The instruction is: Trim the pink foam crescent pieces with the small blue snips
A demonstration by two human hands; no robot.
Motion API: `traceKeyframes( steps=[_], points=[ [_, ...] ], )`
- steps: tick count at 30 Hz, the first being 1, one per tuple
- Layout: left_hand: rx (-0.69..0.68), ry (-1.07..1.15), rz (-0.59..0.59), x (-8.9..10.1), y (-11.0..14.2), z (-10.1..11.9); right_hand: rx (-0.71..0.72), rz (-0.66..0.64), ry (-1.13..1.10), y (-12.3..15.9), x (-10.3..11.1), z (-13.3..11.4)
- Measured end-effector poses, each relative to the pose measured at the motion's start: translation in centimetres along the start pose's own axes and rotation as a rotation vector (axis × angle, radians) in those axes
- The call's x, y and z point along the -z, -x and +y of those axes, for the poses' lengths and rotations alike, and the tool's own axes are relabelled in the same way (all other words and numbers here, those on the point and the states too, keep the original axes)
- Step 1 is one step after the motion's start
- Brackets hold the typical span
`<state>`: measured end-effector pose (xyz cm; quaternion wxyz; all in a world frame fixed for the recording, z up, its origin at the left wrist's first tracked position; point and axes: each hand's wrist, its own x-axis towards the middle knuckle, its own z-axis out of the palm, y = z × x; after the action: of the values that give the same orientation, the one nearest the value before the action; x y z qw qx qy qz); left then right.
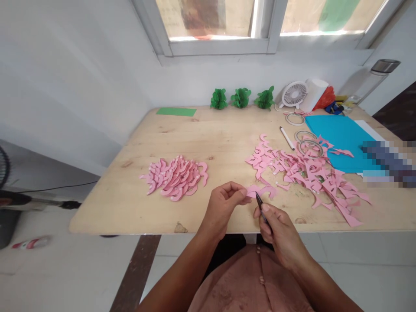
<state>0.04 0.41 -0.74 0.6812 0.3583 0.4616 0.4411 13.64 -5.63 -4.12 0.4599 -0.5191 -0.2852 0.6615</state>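
My left hand (226, 200) pinches a piece of pink paper (251, 190) between thumb and fingers, just above the table's front part. Closed around small dark scissors (260, 203), my right hand (277, 225) has their pointed tip at the paper's edge. The scissors' handles are mostly hidden by my fingers. A curved pink cutout (268, 191) shows right beside the tip; whether it is joined to the held paper I cannot tell. To the left lies a heap of curved pink paper pieces (178, 177). Pink paper scraps (303, 169) are scattered to the right.
Three green paper ornaments (240, 98) stand along the wall, with a green paper strip (176, 112) to their left. Toward the right are a white marker (287, 138), tape rolls (310, 148), blue sheets (344, 130), a small white fan (294, 94) and a bottle (373, 84).
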Motion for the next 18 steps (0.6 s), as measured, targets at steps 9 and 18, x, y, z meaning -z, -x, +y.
traceKeyframes(
  steps=[9,18],
  points=[
    [-0.027,-0.280,-0.126,1.0,-0.5,2.5,0.013,-0.035,0.119,0.2,0.8,-0.5],
    [0.001,-0.178,-0.109,1.9,-0.8,1.9,0.018,-0.082,0.157,-0.3,1.1,-0.8]
  ],
)
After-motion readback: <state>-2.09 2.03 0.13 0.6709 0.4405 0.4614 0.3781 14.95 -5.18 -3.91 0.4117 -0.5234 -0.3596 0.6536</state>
